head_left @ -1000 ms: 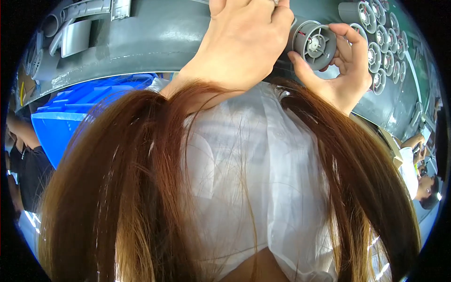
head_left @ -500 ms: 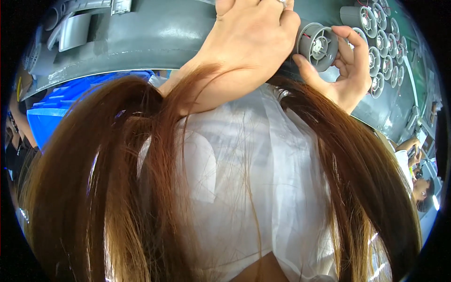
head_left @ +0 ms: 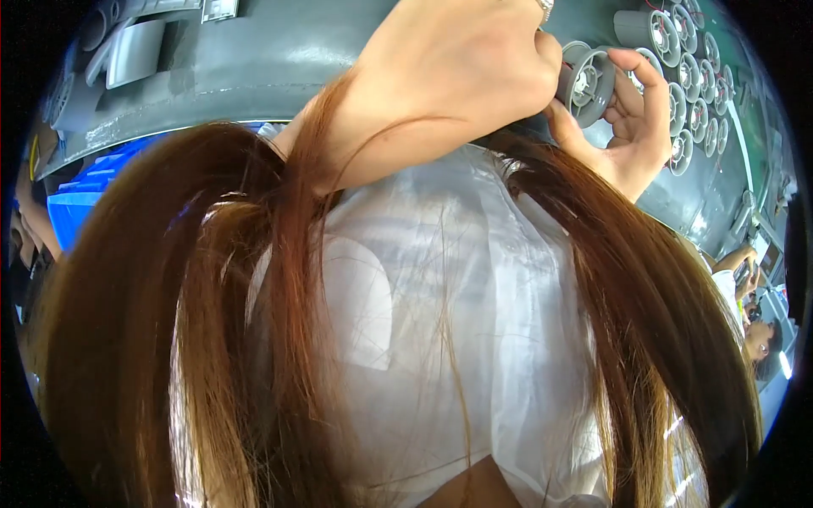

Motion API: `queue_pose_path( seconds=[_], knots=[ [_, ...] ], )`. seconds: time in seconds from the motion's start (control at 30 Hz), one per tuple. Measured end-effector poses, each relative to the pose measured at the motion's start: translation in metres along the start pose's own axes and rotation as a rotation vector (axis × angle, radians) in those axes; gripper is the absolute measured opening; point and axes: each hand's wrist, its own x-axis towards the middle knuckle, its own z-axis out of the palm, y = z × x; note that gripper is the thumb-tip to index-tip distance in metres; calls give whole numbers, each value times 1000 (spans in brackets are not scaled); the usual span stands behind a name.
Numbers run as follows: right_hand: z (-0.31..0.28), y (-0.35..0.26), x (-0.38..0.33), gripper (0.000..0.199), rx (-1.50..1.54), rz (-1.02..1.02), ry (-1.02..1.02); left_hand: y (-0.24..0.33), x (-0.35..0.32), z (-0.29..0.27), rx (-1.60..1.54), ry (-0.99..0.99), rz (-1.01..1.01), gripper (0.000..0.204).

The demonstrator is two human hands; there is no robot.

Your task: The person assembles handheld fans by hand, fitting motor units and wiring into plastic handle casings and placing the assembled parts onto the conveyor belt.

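Note:
A grey round fan housing [head_left: 586, 85] with a spoked ring and a pale hub is pinched between the thumb and index finger of my right hand [head_left: 631, 127]. It stands tilted, its spoked face turned toward the right. My left hand [head_left: 470, 72] reaches across from the left, its back turned up and its knuckles overlapping the housing's left side. The fingers of that hand are hidden behind it or cut off by the upper edge, so whether it grips anything cannot be seen. A ring or band [head_left: 546, 8] glints on it.
Several similar grey fan housings [head_left: 690, 78], some with red wires, stand on the grey-green table [head_left: 292, 63] at the right. Grey plastic parts [head_left: 135, 55] lie at the far left. A blue bin [head_left: 72, 212] is below the table edge. Another person [head_left: 758, 339] is at the right.
My left hand has moved right and a little nearer, covering more of the housing's left side. The housing has shifted slightly right and turned more edge-on, still in my right hand.

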Motion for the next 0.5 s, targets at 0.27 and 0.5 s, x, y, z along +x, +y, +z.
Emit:
queue_pose_path(
  seconds=[0.27, 0.5],
  knots=[
    [-4, -7, 3, 58, -15, 45, -103, -9, -4, -4, 109, -77, 157, 11],
    [-3, -13, 10, 59, -122, 16, -135, -17, -10, -4, 136, -79, 196, 12]
  ],
)
